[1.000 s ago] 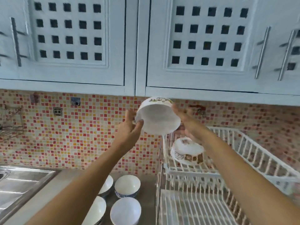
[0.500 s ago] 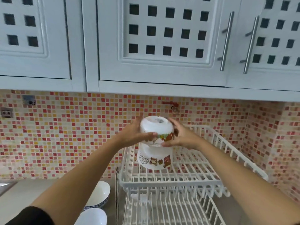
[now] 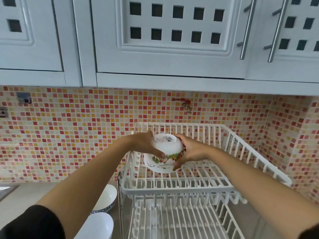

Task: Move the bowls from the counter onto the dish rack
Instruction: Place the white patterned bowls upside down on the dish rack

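Left hand (image 3: 146,145) & right hand (image 3: 188,152) clasp upside-down cartoon bowl (image 3: 165,149) atop another bowl (image 3: 158,163) on dish rack (image 3: 215,171) upper tier; base sticker (image 3: 163,139) w/ QR-like code, text unreadable. Two white bowls (image 3: 105,197) on counter (image 3: 22,197) left.

A second earlier both hands held the upturned bowl (image 3: 168,145) high, left of the dish rack (image 3: 176,188), with another bowl (image 3: 159,163) alone on the upper tier. Half a second later it was capped over that bowl. Since then the left hand (image 3: 146,144) and right hand (image 3: 189,151) lowered it further, so less of the under bowl showed. The view swung right, leaving two bowls on the worktop (image 3: 25,194) in view.
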